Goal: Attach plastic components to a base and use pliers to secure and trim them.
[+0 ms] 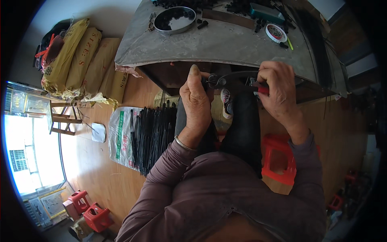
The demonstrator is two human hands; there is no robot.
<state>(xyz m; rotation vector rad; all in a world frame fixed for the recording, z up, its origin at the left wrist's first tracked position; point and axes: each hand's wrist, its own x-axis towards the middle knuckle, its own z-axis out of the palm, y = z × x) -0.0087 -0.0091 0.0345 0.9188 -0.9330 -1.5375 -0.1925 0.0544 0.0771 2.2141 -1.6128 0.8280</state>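
Just off the table's near edge, my right hand is wrapped round the handles of a pair of dark pliers, with red showing on the grip. The pliers point left toward my left hand, their rounded head close to its fingers. That hand is closed with its thumb raised, holding something dark and small at the jaws. Its fingers mostly hide the piece, so I cannot make out its kind. Both hands are above my lap.
On the grey table are a round metal pan of black pieces, a white round lid with small bits and a green box. Black rods lie on the floor left of my legs; a red stool stands right.
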